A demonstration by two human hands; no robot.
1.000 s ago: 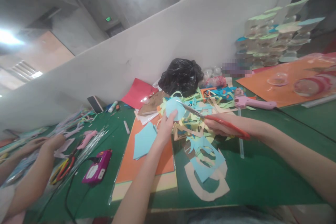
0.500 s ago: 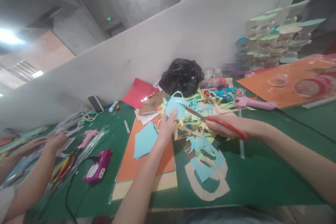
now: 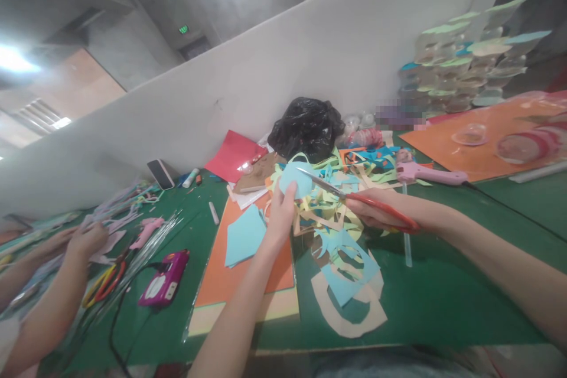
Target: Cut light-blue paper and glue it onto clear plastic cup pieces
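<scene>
My left hand pinches a rounded piece of light blue paper above a heap of cut scraps. Scissors with red handles are gripped in my right hand. Their metal blades point left, and the tip lies over the blue paper; whether the edge is between the blades I cannot tell. Below my left hand, a stack of light blue sheets rests on orange paper. Blue and cream offcuts with holes lie in front of the heap on the green table.
A pink glue gun with its cord lies right of the heap. Behind are a black plastic bag and red paper. At left are a co-worker's hands, a purple device and a leaning phone. Stacked cups stand back right.
The blue paper and the scissors have barely moved; my hands keep the same hold. The co-worker's hands at the left have shifted slightly left.
</scene>
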